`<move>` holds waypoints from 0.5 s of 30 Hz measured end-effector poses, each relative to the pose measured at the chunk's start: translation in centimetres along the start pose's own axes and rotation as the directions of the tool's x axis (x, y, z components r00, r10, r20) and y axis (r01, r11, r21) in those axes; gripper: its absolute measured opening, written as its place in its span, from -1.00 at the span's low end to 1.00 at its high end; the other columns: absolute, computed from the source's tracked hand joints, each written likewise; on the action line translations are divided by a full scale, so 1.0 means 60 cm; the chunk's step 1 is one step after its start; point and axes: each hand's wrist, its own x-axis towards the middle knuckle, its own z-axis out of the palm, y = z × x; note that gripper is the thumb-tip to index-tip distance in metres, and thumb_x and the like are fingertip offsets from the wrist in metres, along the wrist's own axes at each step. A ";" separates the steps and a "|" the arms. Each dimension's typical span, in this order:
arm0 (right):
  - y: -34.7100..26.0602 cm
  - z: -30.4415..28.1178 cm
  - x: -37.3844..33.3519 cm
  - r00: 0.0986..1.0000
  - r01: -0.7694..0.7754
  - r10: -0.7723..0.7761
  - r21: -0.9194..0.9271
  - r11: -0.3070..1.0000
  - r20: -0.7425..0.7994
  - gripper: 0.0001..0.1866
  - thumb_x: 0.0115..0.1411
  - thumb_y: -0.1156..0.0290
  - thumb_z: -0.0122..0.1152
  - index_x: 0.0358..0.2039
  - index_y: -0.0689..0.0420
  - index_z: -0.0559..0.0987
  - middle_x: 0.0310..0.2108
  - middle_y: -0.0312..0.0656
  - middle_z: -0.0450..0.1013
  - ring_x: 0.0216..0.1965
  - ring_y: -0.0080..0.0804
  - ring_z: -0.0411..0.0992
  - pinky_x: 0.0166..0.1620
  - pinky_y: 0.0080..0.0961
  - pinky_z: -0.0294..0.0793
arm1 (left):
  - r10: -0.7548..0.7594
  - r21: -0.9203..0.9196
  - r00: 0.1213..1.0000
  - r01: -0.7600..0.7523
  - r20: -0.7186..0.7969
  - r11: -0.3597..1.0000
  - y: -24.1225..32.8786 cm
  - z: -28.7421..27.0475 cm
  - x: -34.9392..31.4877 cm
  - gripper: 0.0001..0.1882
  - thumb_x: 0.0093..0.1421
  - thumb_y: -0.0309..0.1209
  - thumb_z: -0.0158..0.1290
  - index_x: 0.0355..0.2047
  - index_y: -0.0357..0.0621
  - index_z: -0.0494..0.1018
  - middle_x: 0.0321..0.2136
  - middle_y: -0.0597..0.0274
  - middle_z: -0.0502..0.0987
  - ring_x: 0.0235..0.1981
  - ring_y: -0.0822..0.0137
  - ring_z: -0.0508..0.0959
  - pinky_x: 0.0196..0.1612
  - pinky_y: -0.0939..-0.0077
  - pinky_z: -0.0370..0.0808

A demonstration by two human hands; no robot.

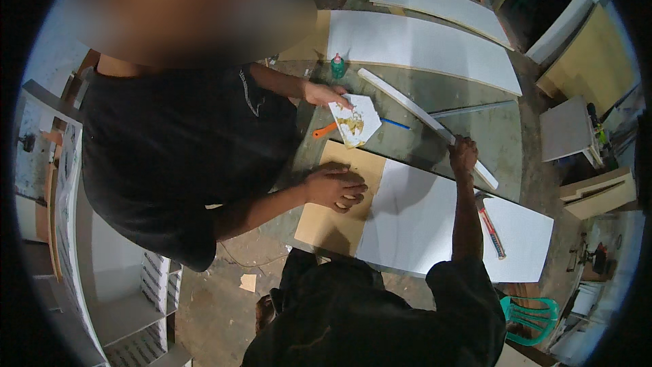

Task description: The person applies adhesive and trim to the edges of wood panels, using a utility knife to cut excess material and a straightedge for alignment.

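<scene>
My right hand point(464, 156) is closed round a long, narrow white strip of board point(407, 103) lying slantwise over the table. My left hand does not show. Before me lies a wide white panel point(407, 231) with a bare tan section point(333, 224) at its left end. A hammer point(492, 228) with a red and dark handle rests on the panel, close to my right forearm. At the left, a co-worker's hand point(336, 188) presses on the tan section. Their other hand point(329, 95) holds a white scrap point(356, 121) smeared with yellowish glue.
A green bottle point(337, 66) stands beyond the scrap, with an orange-handled tool point(324, 130) and blue stick point(395, 124) near it. A thin metal bar point(472, 109) lies at the right. More white panels point(421, 44) cover the far side. A green plastic chair point(533, 316) stands lower right.
</scene>
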 end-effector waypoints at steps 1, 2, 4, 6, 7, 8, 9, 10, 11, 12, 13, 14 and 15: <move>-0.005 -0.014 0.006 1.000 -0.015 0.014 0.037 0.999 0.024 -0.57 0.01 0.22 0.40 -0.09 0.00 0.55 -0.18 -0.11 0.47 -0.05 0.01 0.42 -0.08 0.01 0.44 | -0.001 -0.004 1.000 0.001 0.003 1.000 0.013 -0.005 0.002 -0.57 0.17 -0.34 0.15 0.06 -0.13 0.47 -0.21 0.12 0.64 -0.21 0.24 0.63 -0.15 0.38 0.56; -0.019 -0.036 0.009 0.998 -0.032 0.029 0.075 0.997 0.050 -0.57 0.01 0.24 0.40 -0.09 0.00 0.55 -0.19 -0.09 0.47 -0.07 0.01 0.44 -0.09 -0.03 0.46 | -0.003 -0.005 1.000 0.003 0.008 1.000 0.027 -0.013 0.003 -0.56 0.17 -0.33 0.15 0.07 -0.13 0.47 -0.20 0.12 0.64 -0.20 0.23 0.63 -0.13 0.37 0.56; -0.038 -0.081 0.013 0.999 -0.015 0.011 0.102 0.995 0.041 -0.59 0.00 0.26 0.41 -0.11 0.01 0.54 -0.21 -0.07 0.46 -0.11 0.03 0.46 -0.14 -0.08 0.49 | -0.001 0.006 1.000 0.000 0.030 1.000 0.059 -0.029 0.012 -0.54 0.18 -0.32 0.15 0.09 -0.12 0.45 -0.17 0.12 0.63 -0.18 0.22 0.63 -0.11 0.36 0.56; -0.030 -0.132 0.002 0.999 0.043 -0.042 0.059 0.997 -0.024 -0.60 0.02 0.28 0.39 -0.11 0.02 0.53 -0.23 -0.04 0.46 -0.17 0.04 0.49 -0.21 -0.12 0.51 | 0.017 0.030 0.997 -0.020 0.076 0.999 0.116 -0.049 0.027 -0.52 0.18 -0.30 0.15 0.11 -0.11 0.43 -0.15 0.12 0.63 -0.16 0.20 0.63 -0.09 0.35 0.56; -0.035 -0.143 -0.018 1.000 0.014 -0.013 0.055 0.998 -0.020 -0.61 0.02 0.27 0.39 -0.13 0.04 0.54 -0.24 -0.03 0.47 -0.19 0.05 0.49 -0.22 -0.12 0.52 | 0.026 0.042 0.994 -0.031 0.103 0.999 0.139 -0.062 0.029 -0.51 0.18 -0.30 0.16 0.12 -0.10 0.43 -0.14 0.12 0.62 -0.15 0.20 0.63 -0.07 0.34 0.56; -0.042 -0.154 -0.045 1.000 -0.017 0.018 0.051 0.999 -0.014 -0.62 0.03 0.27 0.39 -0.14 0.06 0.54 -0.25 -0.02 0.47 -0.22 0.06 0.50 -0.23 -0.13 0.52 | 0.038 0.053 0.991 -0.045 0.132 0.998 0.162 -0.078 0.032 -0.50 0.18 -0.29 0.16 0.13 -0.10 0.42 -0.13 0.12 0.62 -0.14 0.19 0.62 -0.06 0.34 0.56; -0.024 -0.180 -0.079 0.997 -0.070 0.071 0.013 0.997 -0.017 -0.63 0.04 0.27 0.39 -0.15 0.08 0.55 -0.27 -0.02 0.48 -0.25 0.07 0.50 -0.24 -0.14 0.52 | 0.091 0.052 0.978 -0.102 0.190 0.993 0.192 -0.083 0.049 -0.49 0.18 -0.28 0.16 0.14 -0.09 0.41 -0.12 0.12 0.62 -0.13 0.18 0.62 -0.05 0.33 0.56; -0.020 -0.185 -0.109 0.988 -0.149 0.145 0.095 0.984 0.052 -0.67 0.09 0.23 0.37 -0.19 0.11 0.55 -0.34 -0.09 0.48 -0.31 -0.03 0.51 -0.27 -0.21 0.52 | 0.207 -0.056 0.947 -0.200 0.247 0.978 0.200 -0.097 0.055 -0.46 0.19 -0.27 0.16 0.17 -0.08 0.38 -0.07 0.10 0.60 -0.09 0.17 0.61 -0.01 0.31 0.55; -0.018 -0.184 -0.145 0.969 -0.234 0.214 0.169 0.957 0.126 -0.69 0.14 0.20 0.36 -0.23 0.13 0.56 -0.41 -0.16 0.49 -0.37 -0.13 0.51 -0.30 -0.27 0.51 | 0.217 0.007 0.940 -0.226 0.262 0.974 0.224 -0.110 0.056 -0.46 0.19 -0.26 0.16 0.17 -0.08 0.38 -0.03 0.08 0.58 -0.05 0.16 0.59 0.02 0.31 0.53; -0.013 -0.198 -0.141 0.928 -0.366 0.278 0.460 0.809 0.249 -0.71 0.19 0.18 0.32 -0.26 0.14 0.57 -0.48 -0.24 0.45 -0.43 -0.27 0.48 -0.32 -0.35 0.49 | 0.231 0.061 0.933 -0.257 0.275 0.964 0.302 -0.123 0.062 -0.46 0.19 -0.26 0.17 0.18 -0.07 0.38 0.00 0.07 0.56 -0.02 0.16 0.58 0.05 0.30 0.51; -0.038 -0.191 -0.168 0.876 -0.482 0.287 0.691 0.538 0.388 -0.71 0.24 0.15 0.28 -0.28 0.14 0.58 -0.55 -0.32 0.41 -0.49 -0.42 0.44 -0.34 -0.43 0.46 | 0.232 0.135 0.933 -0.277 0.276 0.951 0.333 -0.144 0.069 -0.45 0.19 -0.26 0.18 0.18 -0.07 0.37 0.04 0.05 0.54 0.02 0.16 0.56 0.08 0.30 0.49; -0.072 -0.197 -0.192 0.851 -0.516 0.315 0.780 0.354 0.420 -0.70 0.28 0.13 0.23 -0.28 0.14 0.59 -0.56 -0.36 0.38 -0.49 -0.50 0.40 -0.36 -0.47 0.45 | 0.353 0.127 0.887 -0.404 0.298 0.906 0.344 -0.162 0.088 -0.44 0.21 -0.17 0.16 0.18 -0.08 0.37 0.09 0.04 0.49 0.06 0.15 0.53 0.10 0.27 0.47; -0.104 -0.215 -0.212 0.824 -0.529 0.333 0.833 0.161 0.459 -0.69 0.31 0.11 0.18 -0.27 0.14 0.59 -0.57 -0.41 0.35 -0.49 -0.59 0.36 -0.38 -0.51 0.43 | 0.372 0.176 0.864 -0.447 0.341 0.877 0.373 -0.176 0.090 -0.42 0.22 -0.13 0.14 0.19 -0.08 0.37 0.10 0.04 0.49 0.07 0.15 0.53 0.11 0.26 0.46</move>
